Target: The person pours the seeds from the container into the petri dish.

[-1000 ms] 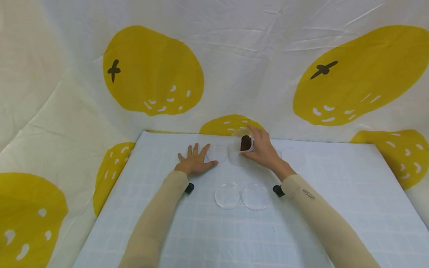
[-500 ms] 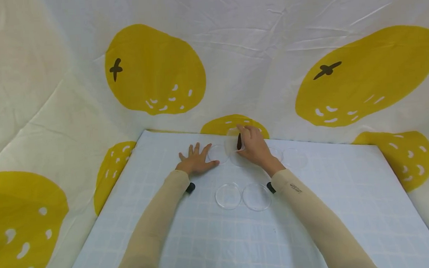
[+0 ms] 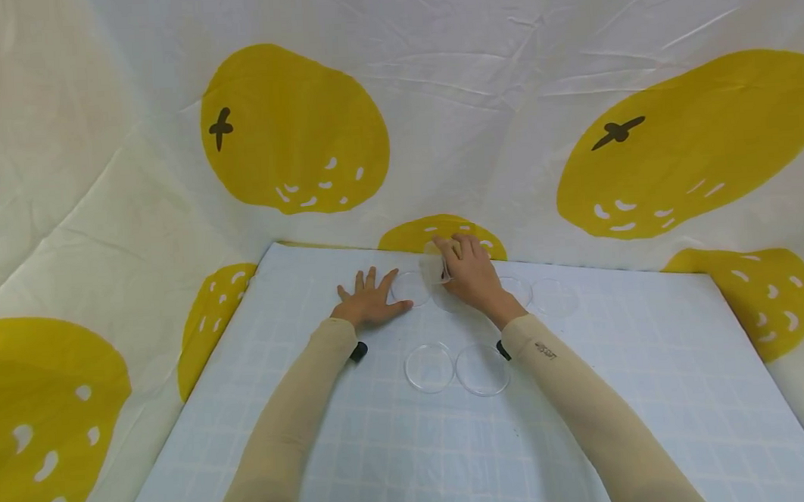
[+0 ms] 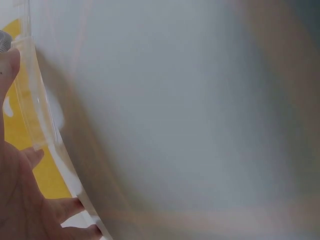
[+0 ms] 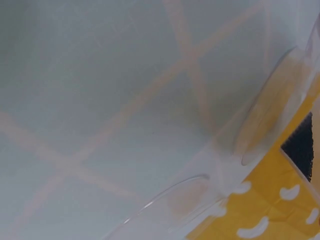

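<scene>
My right hand [image 3: 473,274] grips a small clear container [image 3: 435,264] above the far part of the table. Dark contents [image 5: 301,147] show at its edge in the right wrist view; my fingers hide most of it, and I cannot tell what they are. Beneath it lies a clear round dish [image 3: 449,301]. My left hand [image 3: 369,306] lies with fingers spread on the table, thumb and forefinger at the rim of another clear dish [image 3: 411,289]. That dish's side wall [image 4: 37,100] shows beside the fingers in the left wrist view.
Two more clear dishes sit right of my right hand, one dish [image 3: 517,291] partly behind the wrist and a fainter dish [image 3: 556,297] beyond it. Nearer me, a left ring-shaped dish [image 3: 430,390] adjoins a right one [image 3: 484,394]. A patterned cloth [image 3: 464,141] rises behind the table.
My right hand has moved left and turned over with the container, so its dark contents, plain to see earlier, are now mostly hidden. My left hand has stayed in place.
</scene>
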A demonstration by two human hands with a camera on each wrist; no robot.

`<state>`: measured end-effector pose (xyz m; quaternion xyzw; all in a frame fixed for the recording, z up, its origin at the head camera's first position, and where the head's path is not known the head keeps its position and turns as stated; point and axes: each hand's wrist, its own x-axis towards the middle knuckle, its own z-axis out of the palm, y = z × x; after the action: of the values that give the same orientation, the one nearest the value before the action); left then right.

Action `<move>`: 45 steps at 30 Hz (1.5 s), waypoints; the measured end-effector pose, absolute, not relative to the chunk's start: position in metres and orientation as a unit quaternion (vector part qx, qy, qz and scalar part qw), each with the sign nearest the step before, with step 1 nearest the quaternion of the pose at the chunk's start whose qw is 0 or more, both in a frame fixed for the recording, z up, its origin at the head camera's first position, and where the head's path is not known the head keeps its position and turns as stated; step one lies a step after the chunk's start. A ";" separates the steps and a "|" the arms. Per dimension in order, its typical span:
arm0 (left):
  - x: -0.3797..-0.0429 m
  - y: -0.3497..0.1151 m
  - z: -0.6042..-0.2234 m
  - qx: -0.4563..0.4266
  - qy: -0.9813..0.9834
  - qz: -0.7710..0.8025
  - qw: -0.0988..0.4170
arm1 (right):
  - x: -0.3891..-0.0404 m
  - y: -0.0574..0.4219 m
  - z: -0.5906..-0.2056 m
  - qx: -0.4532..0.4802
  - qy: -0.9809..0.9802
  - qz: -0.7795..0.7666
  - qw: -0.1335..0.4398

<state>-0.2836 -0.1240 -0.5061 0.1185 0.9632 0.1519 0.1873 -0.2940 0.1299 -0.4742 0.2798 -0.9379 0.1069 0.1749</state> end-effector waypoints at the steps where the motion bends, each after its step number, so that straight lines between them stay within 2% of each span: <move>1: -0.284 -0.124 -0.506 0.118 0.963 0.152 0.188 | -0.294 0.130 -0.474 0.281 -0.938 0.102 0.175; 18: -0.281 -0.121 -0.501 0.115 0.964 0.152 0.186 | -0.295 0.126 -0.478 0.322 -0.914 0.052 0.242; 45: -0.279 -0.122 -0.501 0.114 0.965 0.150 0.183 | -0.296 0.120 -0.481 0.326 -0.913 0.039 0.242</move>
<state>-0.2795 -0.1223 -0.5014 0.1138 0.9648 0.1505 0.1833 -0.2961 0.1202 -0.4809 0.3257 -0.9130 0.0389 0.2425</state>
